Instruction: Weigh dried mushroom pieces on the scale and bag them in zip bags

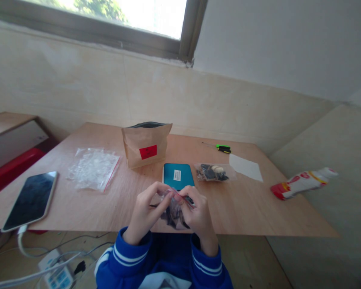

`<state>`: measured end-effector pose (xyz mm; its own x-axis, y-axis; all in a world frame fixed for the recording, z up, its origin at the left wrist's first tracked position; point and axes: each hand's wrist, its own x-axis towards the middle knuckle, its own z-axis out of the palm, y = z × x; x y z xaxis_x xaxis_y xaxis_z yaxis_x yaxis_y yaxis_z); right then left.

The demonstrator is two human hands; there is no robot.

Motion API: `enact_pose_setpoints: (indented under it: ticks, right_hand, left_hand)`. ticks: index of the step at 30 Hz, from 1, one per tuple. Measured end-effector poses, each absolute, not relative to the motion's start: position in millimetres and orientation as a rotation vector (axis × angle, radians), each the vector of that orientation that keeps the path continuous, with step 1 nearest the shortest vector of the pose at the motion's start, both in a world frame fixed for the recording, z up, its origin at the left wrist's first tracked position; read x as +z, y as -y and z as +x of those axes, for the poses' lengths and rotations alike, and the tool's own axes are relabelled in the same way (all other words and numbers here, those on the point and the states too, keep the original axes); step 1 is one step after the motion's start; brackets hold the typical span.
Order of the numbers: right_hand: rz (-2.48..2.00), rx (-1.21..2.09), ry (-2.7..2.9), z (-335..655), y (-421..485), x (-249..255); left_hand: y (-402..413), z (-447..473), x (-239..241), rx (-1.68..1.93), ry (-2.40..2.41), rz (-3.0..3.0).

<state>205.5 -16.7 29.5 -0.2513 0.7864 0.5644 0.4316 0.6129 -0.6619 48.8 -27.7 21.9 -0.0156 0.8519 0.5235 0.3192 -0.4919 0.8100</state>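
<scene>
My left hand (152, 206) and my right hand (197, 210) meet over the front edge of the table, thumbs and forefingers pinching the top of a clear plastic bag (176, 212). Dark pieces show inside the bag, too blurred to name. Just behind my hands lies a teal flat box (170, 173) with a white label, its near part hidden by my fingers. To the right of the box rests another clear bag (212, 172) with dark and cream-coloured pieces in it.
A brown paper pouch (135, 154) stands behind the box. Crumpled clear bags (93, 168) and a phone (31, 200) on a cable lie left. On the right are screwdrivers (223, 147), white paper (245, 167) and a red-and-white bottle (302, 184). A power strip (58, 275) is on the floor.
</scene>
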Motion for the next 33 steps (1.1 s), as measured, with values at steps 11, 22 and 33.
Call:
enact_pose_setpoints:
  ticks: [11, 22, 33]
  right_hand:
    - [-1.002, 0.427, 1.866, 203, 18, 28]
    - [-1.024, 0.395, 1.927, 211, 9, 21]
    - [-1.018, 0.444, 1.916, 218, 3, 17]
  left_hand:
    - [29, 47, 20, 1.468, -1.182, 1.816]
    - [30, 44, 16, 1.692, -1.384, 1.673]
    - [26, 42, 8, 1.898, -1.312, 1.108]
